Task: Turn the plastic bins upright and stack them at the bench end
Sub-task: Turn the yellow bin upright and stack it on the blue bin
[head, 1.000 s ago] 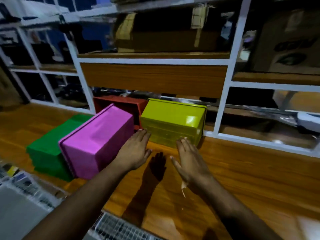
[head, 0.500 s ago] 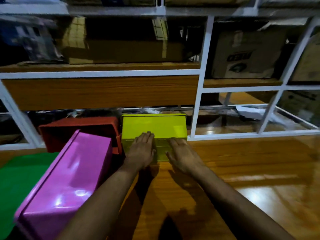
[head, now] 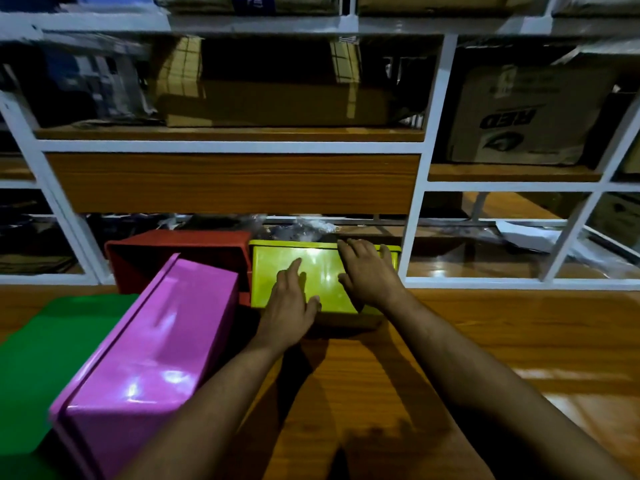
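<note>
— Where's the yellow bin?
— Upside down at the bench's back, long axis crosswise. Right hand reaches its far rim, fingers curling over; left hand lies flat, gripping nothing.
— So 2 hands tip it?
— Likely.

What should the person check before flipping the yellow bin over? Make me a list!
1. Both hands on the yellow bin: ok. Left hand lies flat, right hand reaches its far edge.
2. Firm grip: cannot tell, fingertips hidden.
3. Room on the left: not ok, the red bin sits right beside it and the pink bin is close.
4. Bare bench on the right: ok.
5. Bin empty: cannot tell.
</note>
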